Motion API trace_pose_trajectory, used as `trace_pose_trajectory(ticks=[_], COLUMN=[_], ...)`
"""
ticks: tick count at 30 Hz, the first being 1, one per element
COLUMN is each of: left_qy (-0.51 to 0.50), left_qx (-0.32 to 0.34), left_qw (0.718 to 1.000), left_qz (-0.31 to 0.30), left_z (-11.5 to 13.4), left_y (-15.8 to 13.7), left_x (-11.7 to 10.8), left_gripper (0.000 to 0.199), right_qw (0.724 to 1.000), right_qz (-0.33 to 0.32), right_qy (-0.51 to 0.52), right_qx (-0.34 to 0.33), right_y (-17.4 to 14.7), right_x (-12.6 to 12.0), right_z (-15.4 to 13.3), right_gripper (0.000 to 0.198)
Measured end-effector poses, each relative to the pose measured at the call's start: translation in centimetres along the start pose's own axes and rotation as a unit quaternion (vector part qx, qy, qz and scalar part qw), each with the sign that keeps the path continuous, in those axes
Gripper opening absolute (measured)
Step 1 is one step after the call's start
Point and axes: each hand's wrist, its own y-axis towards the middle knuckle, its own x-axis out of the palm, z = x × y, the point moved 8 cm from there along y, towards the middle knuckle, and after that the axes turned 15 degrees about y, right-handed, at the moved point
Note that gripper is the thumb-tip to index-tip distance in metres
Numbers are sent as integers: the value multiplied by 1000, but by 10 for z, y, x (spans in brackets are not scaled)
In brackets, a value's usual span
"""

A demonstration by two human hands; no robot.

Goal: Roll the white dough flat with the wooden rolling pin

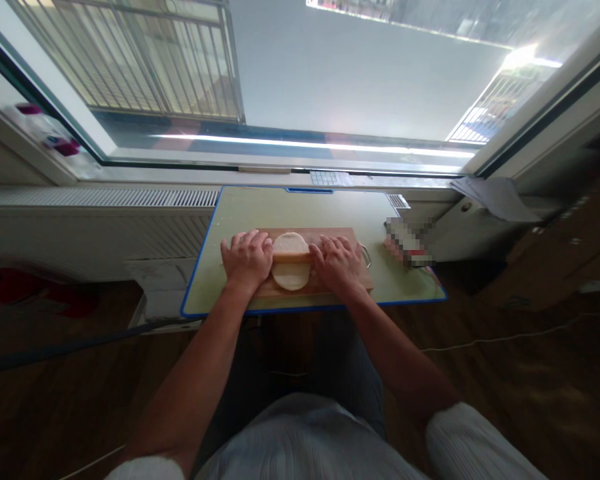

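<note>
A flattened oval of pale dough (pixel 291 275) lies on a wooden cutting board (pixel 320 285). Across its middle rests a wooden rolling pin (pixel 291 257), with dough showing on both sides of it. My left hand (pixel 249 259) covers the pin's left end and my right hand (pixel 339 263) covers its right end, the fingers curled over the top. Both palms sit just above the board, one on either side of the dough. The pin's ends are mostly hidden under my hands. At the board's right edge a metal handle (pixel 365 255) sticks out.
The board stands on a small pale-green table (pixel 250 207) with a blue rim. At its right lies a pixelated item (pixel 409 243). Behind are a radiator (pixel 175 198), a sill and a large window. Papers (pixel 495 195) lie at the right, and a plastic bottle (pixel 47 130) stands at the left.
</note>
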Motion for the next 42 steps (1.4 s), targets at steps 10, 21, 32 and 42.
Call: trace_pose_trajectory(ticks=[10,21,32,42], left_qy=[10,6,-14,-40], left_qx=[-11,-4,16,27], left_qw=[999,998,1000,998], left_qz=[-38,-58,-18,-30], left_z=[-3,0,0,5], left_y=[20,34,-12,-51], left_x=[8,10,0,-6], left_gripper=[44,43,47,58], right_qw=[1000,999,1000,998], right_qz=[-5,-7,1,42], right_qy=[-16,-32,1,33], right_qx=[6,3,-8,-42], right_y=[22,44,-9,-47], right_x=[3,1,5,1], right_z=[2,-1,4,-4], right_gripper=[55,51,48,43])
